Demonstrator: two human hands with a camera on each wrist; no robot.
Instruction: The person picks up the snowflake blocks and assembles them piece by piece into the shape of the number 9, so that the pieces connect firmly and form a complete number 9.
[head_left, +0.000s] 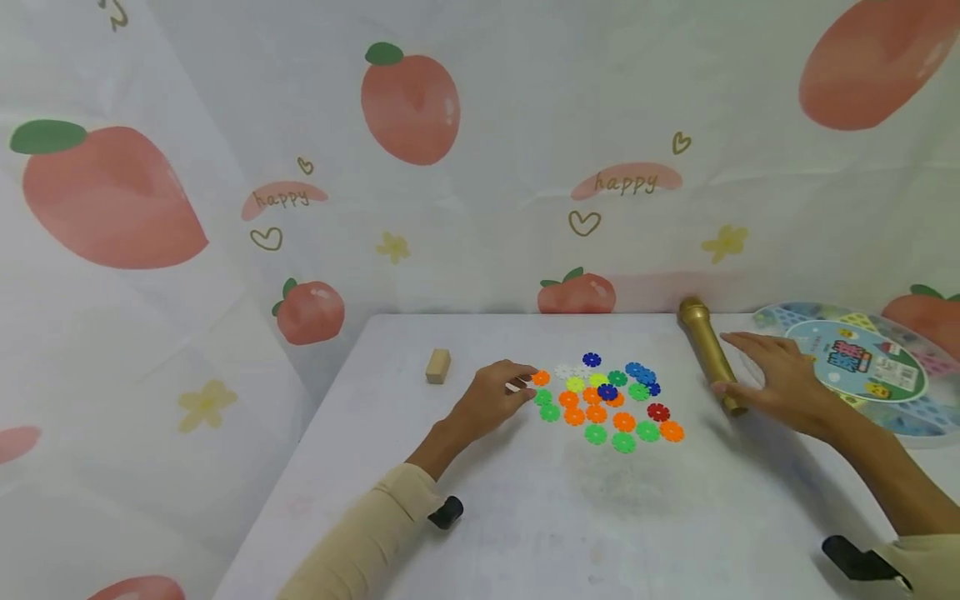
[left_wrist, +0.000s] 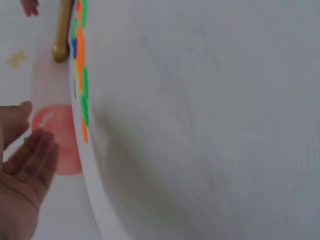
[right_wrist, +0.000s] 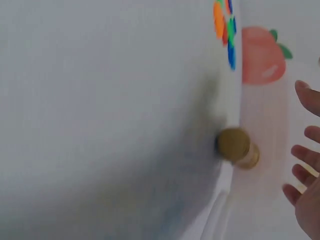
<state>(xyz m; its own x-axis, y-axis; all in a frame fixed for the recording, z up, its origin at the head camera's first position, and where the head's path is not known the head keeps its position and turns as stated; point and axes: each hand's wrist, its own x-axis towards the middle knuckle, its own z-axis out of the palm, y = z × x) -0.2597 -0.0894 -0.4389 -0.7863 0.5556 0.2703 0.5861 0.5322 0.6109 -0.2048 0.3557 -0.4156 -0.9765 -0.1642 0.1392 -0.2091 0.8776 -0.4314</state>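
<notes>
In the head view my left hand (head_left: 495,397) hovers at the left edge of a spread of colourful notched plastic discs (head_left: 596,413), fingertips close to an orange disc (head_left: 541,378). Its fingers are gently bent, and a gap shows between them and the thumb in the left wrist view. My right hand (head_left: 787,383) is beside a gold microphone (head_left: 708,346), thumb and fingers spread apart, with the thumb overlapping the microphone's lower part. The right wrist view shows these fingers (right_wrist: 306,155) apart from each other, the round end of the microphone (right_wrist: 234,145) to their left.
A small wooden block (head_left: 438,366) stands on the white table (head_left: 517,517) left of the discs. At the right lies a round clear case (head_left: 911,425) with a printed label, partly behind my right hand. A fruit-patterned cloth (head_left: 480,225) hangs behind the table's far edge.
</notes>
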